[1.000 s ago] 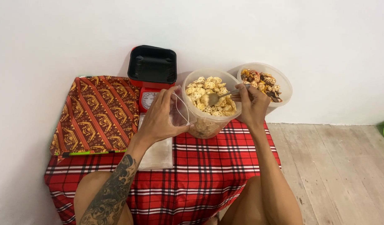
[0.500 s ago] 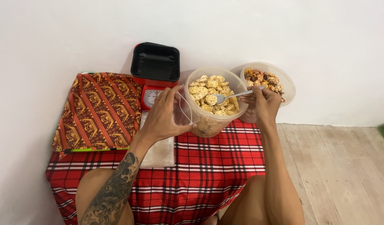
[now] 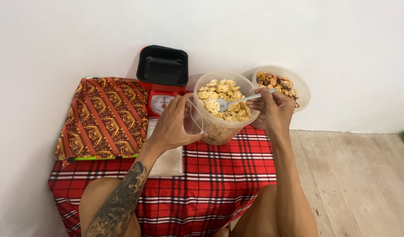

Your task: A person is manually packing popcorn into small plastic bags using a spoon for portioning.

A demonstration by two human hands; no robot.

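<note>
Head view tub (image 3: pixel 225 131): clear plastic, round, holds pale wheel-shaped crackers (image 3: pixel 221 90)
Tub at 2 o'clock (image 3: pixel 298 83): darker mixed snacks
Left hand (image 3: pixel 174 125): grips clear bag (image 3: pixel 194 117)
Right hand (image 3: pixel 272 112): holds metal spoon (image 3: pixel 237 102)

Bare arms, tattooed left forearm (image 3: pixel 123 197)

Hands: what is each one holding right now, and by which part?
Right hand grips a spoon by its handle end, bowl over the pale snacks. Left hand holds a clear plastic bag by its open mouth.

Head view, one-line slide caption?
Right hand spoons crackers from tub; left hand holds clear bag.
</note>
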